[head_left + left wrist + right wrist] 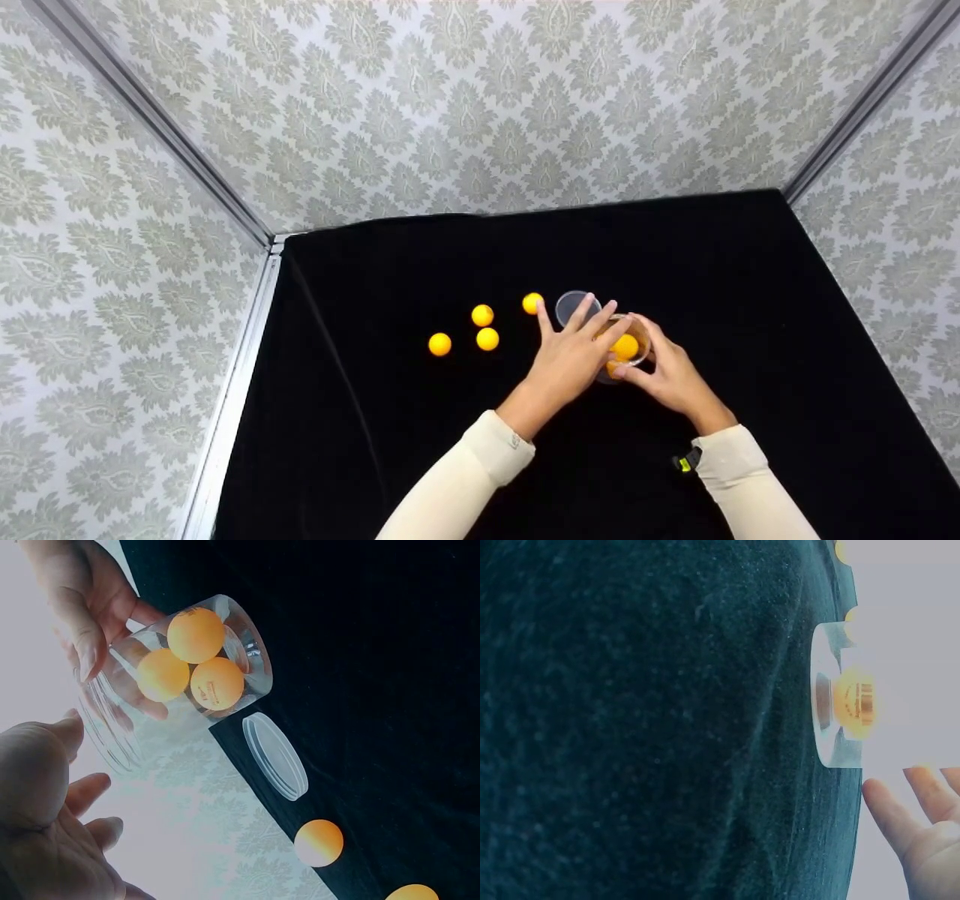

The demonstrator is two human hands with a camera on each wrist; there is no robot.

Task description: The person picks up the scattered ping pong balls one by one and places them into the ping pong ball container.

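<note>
Left wrist view: right hand grips jar, mouth lower left, just beside left hand, fingers wide.

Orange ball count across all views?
7: one orange ball leftmost on the black cloth, two to its right, one by the lid; three inside the clear jar. Others may be hidden.
</note>
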